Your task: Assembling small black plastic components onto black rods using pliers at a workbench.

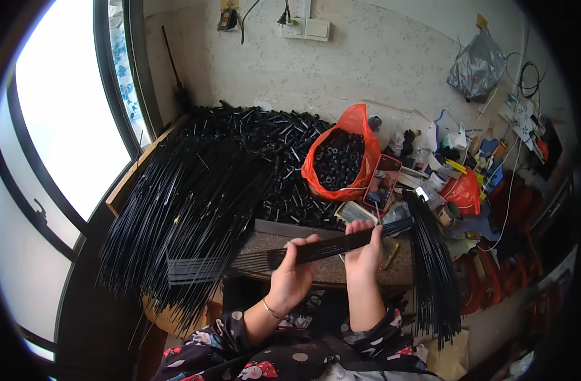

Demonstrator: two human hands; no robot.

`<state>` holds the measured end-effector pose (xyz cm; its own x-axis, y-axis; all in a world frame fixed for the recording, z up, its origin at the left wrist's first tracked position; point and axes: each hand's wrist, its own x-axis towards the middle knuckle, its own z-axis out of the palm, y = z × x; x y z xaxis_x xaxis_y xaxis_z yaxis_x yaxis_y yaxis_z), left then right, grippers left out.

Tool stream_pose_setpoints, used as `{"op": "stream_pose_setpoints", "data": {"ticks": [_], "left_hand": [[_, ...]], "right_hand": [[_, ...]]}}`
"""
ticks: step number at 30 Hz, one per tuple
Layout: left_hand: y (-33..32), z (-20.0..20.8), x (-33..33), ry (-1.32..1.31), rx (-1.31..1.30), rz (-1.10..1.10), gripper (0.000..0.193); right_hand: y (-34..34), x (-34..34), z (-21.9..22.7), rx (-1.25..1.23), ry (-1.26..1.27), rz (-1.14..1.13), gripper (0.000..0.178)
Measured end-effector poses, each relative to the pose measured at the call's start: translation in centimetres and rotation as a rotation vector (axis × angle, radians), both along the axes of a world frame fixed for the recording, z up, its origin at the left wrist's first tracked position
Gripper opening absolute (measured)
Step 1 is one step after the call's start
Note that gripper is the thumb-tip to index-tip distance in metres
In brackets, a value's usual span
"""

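Note:
A flat bundle of thin black rods (325, 249) lies across both of my hands, slanting up to the right. My left hand (287, 282) is closed on its middle, thumb on top. Farther right, my right hand (364, 259) is closed on it too, with the thumb across the rods. The bundle's left end fans out, a little blurred, over a big heap of long black rods (176, 203). Its right end reaches a smaller pile of black rods (433, 273) hanging over the table's edge.
Short black tubes (265, 136) cover the back of the table (398, 254). A red plastic bag (313, 181) holds small black parts (338, 159). Beside it leans a phone (386, 178). Clutter with another red bag (465, 190) fills the right. A window (62, 114) stands left.

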<state>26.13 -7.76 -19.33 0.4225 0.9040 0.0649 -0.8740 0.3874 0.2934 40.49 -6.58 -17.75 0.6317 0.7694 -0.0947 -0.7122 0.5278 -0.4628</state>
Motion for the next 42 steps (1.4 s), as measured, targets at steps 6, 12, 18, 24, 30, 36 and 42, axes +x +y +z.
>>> {"op": "stream_pose_setpoints", "data": {"ticks": [6, 12, 18, 24, 30, 36, 42], "left_hand": [[-1.7, 2.1, -2.6, 0.317, 0.530, -0.617, 0.054], [3.4, 10.2, -3.6, 1.064, 1.404, 0.780, 0.037], [6.8, 4.5, -2.6, 1.171, 1.015, 0.083, 0.011], [8.3, 7.7, -3.9, 0.631, 1.355, -0.610, 0.059], [26.2, 0.7, -1.0, 1.890, 1.403, 0.493, 0.024], [34.1, -2.8, -0.7, 2.430, 1.609, 0.620, 0.015], [32.0, -1.3, 0.1, 2.011, 1.198, 0.887, 0.018]], "right_hand": [[-2.4, -1.0, 5.3, 0.183, -0.566, 0.005, 0.027], [-3.6, -3.6, -3.4, 0.035, -0.957, 0.377, 0.020], [-2.4, -4.8, -8.9, 0.062, -0.765, 0.688, 0.025], [-2.5, -3.3, -10.4, -0.093, -0.564, 0.629, 0.025], [-3.8, -2.6, -10.7, -0.217, -0.443, 0.547, 0.022], [-3.0, -2.2, -11.2, -0.288, -0.443, 0.537, 0.022], [-2.6, -2.4, -10.7, -0.309, -0.492, 0.482, 0.021]]}}
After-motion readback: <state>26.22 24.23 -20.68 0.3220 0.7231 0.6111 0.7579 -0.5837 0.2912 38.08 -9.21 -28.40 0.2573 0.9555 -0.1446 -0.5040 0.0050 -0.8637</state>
